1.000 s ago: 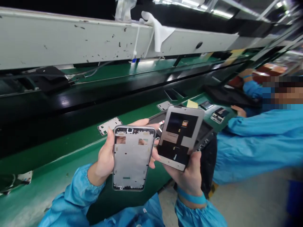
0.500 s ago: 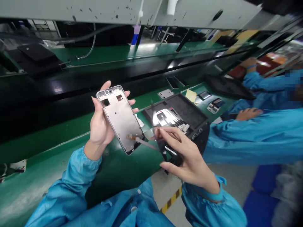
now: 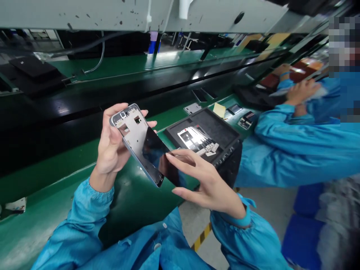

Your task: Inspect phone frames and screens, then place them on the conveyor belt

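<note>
My left hand (image 3: 111, 148) is closed round a silver phone frame (image 3: 129, 129), holding it tilted with its flat inner side and cut-outs facing me. Between the thumb and fingers of my right hand (image 3: 199, 174) is a dark, glossy phone screen (image 3: 160, 153). It slants across the lower part of the frame, and its lower right end sticks out past the frame's edge. Whether the screen touches the frame or hovers just over it, I cannot tell. The flex cable seen before is hidden.
A black foam tray (image 3: 227, 127) holding several shiny phone parts (image 3: 192, 138) lies beyond my right hand. Behind it are a yellow note (image 3: 219, 110) and thin phone plates (image 3: 192, 108). A co-worker's blue sleeve (image 3: 275, 157) is close on the right. A grey beam (image 3: 112, 15) crosses overhead.
The screen has turned from nearly edge-on and come over the frame's lower half, covering the metal there. My right hand moved left with it. The co-worker's hands have lifted.
</note>
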Available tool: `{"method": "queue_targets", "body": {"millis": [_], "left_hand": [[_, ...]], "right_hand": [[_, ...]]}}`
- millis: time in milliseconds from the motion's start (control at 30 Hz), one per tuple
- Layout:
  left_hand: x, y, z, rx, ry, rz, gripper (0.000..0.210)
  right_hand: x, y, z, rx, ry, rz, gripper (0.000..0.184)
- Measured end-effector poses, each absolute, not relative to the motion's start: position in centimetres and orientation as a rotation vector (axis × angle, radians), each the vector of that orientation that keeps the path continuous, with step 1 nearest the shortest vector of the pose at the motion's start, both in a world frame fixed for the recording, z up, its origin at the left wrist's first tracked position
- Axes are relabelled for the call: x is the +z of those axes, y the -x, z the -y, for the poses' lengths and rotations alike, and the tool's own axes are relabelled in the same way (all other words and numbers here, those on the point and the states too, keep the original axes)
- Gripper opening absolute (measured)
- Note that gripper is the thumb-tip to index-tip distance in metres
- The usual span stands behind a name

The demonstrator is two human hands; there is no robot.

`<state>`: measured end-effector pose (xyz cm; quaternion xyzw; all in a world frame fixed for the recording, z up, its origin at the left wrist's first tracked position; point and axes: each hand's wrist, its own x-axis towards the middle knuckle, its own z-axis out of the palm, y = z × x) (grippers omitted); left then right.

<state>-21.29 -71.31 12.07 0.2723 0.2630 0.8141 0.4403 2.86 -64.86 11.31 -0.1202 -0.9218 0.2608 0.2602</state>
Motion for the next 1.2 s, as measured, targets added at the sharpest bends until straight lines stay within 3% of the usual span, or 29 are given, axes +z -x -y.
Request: {"method": "queue_targets", "body": {"millis": [100,300,833,967,1100,1200], "left_hand": [[11.6,21.6,71.3,2.004,-0.928,-0.709,0.058],[9.9,23.1,69.6,1.979,-1.227,-0.737,0.050],[10.2,22.6,70.1,2.014,-1.145,-0.876,0.053],[10.0,21.0,69.9,1.917,-1.018,-0.785,0.067],[9.6,20.0,69.3,1.909,-0.889,-0.841,0.069],[9.5,19.4,69.5,1.750,-0.956,-0.806,0.073]], "right_hand": [[9.9,-1.4,65.3,0.812,0.345,2.328,0.076],[6.9,1.1,65.9,0.962,0.432,2.135,0.086],[4.5,4.6,65.1,0.863,0.316,2.101,0.081],[3.1,5.4,64.6,0.787,0.372,2.154,0.071],[4.5,5.4,64.5,0.894,0.429,1.976,0.081],[7.0,5.1,64.0,1.169,0.553,1.799,0.087]]}}
